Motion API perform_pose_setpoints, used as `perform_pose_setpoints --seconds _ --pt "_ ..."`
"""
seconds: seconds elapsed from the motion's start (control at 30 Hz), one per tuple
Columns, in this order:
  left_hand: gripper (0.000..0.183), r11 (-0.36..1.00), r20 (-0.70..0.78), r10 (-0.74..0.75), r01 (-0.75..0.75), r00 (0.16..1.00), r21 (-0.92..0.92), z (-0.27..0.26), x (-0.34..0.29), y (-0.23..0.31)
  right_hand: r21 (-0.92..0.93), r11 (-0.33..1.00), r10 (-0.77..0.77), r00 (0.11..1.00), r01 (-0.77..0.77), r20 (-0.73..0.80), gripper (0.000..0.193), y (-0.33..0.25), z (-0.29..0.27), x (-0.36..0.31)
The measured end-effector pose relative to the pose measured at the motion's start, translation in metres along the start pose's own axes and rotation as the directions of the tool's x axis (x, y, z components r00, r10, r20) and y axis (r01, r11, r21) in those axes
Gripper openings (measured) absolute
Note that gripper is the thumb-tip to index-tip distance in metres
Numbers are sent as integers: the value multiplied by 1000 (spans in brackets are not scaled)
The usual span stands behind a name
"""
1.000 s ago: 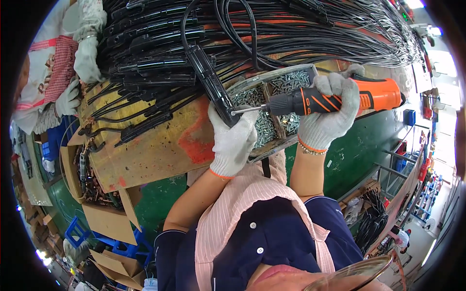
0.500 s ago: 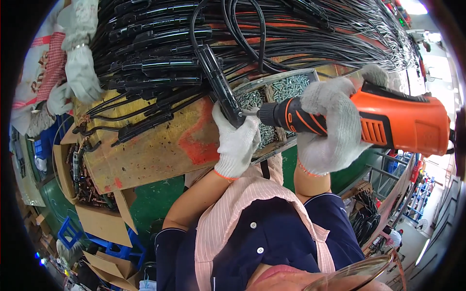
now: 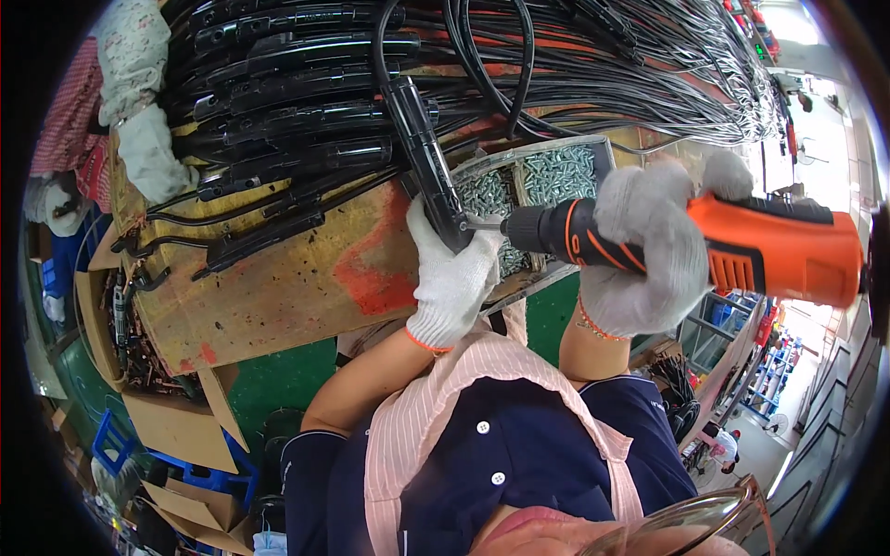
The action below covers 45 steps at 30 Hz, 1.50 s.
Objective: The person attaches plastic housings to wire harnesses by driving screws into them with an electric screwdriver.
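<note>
Both my hands wear white knit gloves. My left hand (image 3: 451, 283) grips the lower end of a long black plastic housing (image 3: 422, 153), from whose top a black cable runs. In my right hand (image 3: 649, 250) is an orange and black cordless screwdriver (image 3: 774, 246), fingers wrapped round its body. Its thin bit points left and meets the side of the housing's lower end, beside my left fingertips. Whether a screw sits at the tip is too small to tell. Just behind my hands stands a divided tray (image 3: 607, 153) of small silvery screws (image 3: 559, 174).
More black housings (image 3: 306, 120) with cables lie in rows on the worn yellow and red table (image 3: 250, 301). Loose black cables (image 3: 640, 93) spread to the far right. A co-worker's gloved hand (image 3: 153, 157) rests at the left. Cardboard boxes (image 3: 176, 431) stand at the lower left.
The bit stays at the housing while the screwdriver and my right hand shift slightly right and down in view. The co-worker's gloved hands at the left have moved.
</note>
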<state>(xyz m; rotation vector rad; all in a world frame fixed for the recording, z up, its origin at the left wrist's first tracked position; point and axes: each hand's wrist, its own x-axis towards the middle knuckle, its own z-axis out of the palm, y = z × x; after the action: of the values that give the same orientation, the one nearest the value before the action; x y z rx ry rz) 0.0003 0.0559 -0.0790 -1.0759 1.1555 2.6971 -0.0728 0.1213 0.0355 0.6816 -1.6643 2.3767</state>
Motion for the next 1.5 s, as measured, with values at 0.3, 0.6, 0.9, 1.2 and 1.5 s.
perform_pose_setpoints --seconds 0.3,0.6,0.9,1.2,1.5 --pt "65 1000 9 -4 4 1000 14 4 -3 13 -121 986 85 975 -111 -207 26 -5 11 6" --pt "67 898 186 332 -370 925 239 18 -29 20 478 806 -230 928 351 -293 45 -26 -55 -19" --pt "85 628 617 455 -723 642 288 123 -47 18 462 552 -218 654 695 -724 31 -77 -161 -19" --pt "64 789 105 613 -614 783 -25 128 -30 84 118 720 -225 391 684 -892 11 -78 -279 -50" --pt "111 255 810 232 -837 539 484 214 82 91 206 825 -114 513 526 -851 18 -45 -214 -29"
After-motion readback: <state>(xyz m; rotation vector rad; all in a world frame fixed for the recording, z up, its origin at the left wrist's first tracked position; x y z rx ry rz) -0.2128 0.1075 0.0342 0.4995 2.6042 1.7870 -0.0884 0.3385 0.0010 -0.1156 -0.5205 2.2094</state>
